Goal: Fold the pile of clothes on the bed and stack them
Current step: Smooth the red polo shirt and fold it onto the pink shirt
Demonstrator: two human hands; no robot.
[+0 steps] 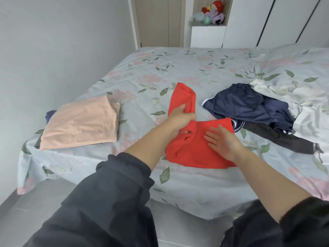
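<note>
The bed [178, 68] is lit brightly and evenly by soft, cool light, whose source is not shown. Only faint shadows are cast on the bed. Behind the bed, wardrobe doors [267, 20] are slanted by wide-angle distortion; before it, dark sleeves [106, 202] are softly blurred.

Arms reach forward: left grip [179, 120] clenched, right grip [222, 141] flat with fingers spread.

The red garment [195, 148] you are working is thin, matt cloth, softly creased. Your folded peach garment [80, 125] looks smooth and matt. The navy shorts [243, 106] carry a faint sheen, like slick sports fabric; the dark grey garment [277, 139] is duller. The bed sheet [178, 68] is wrinkled, matt printed cloth. Your sleeve [110, 202] looks thick and fuzzy.
</note>
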